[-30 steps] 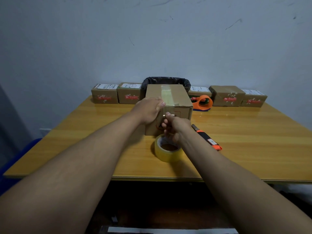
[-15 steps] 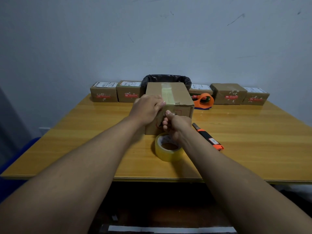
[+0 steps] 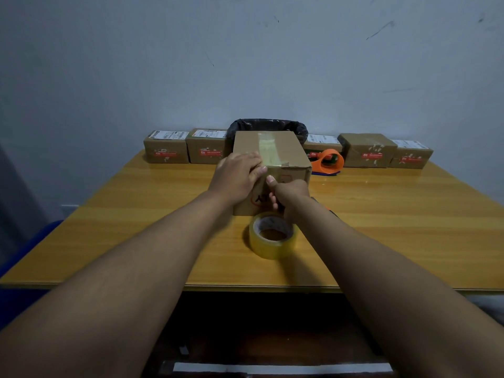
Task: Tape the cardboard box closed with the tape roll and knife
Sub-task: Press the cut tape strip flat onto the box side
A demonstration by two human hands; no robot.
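Change: little is seen to have moved; the right thumb has been raised slightly up the box's near face.
Worktop [image 3: 409, 227]: yellow wood, by which everything is carried.
Cardboard box [image 3: 293, 151]: set at the centre, a clear tape strip laid along its top.
Left hand [image 3: 236, 177]: laid flat, fingers pressed on the near top edge.
Right hand [image 3: 289, 195]: curled against the near face; any grip cannot be told.
Tape roll [image 3: 272, 236]: laid flat just before the box.
Knife: mostly hidden by the right arm.

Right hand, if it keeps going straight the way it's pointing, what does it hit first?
The right hand points away at the cardboard box; its thumb already looks pressed to the near face, though depth is unclear.
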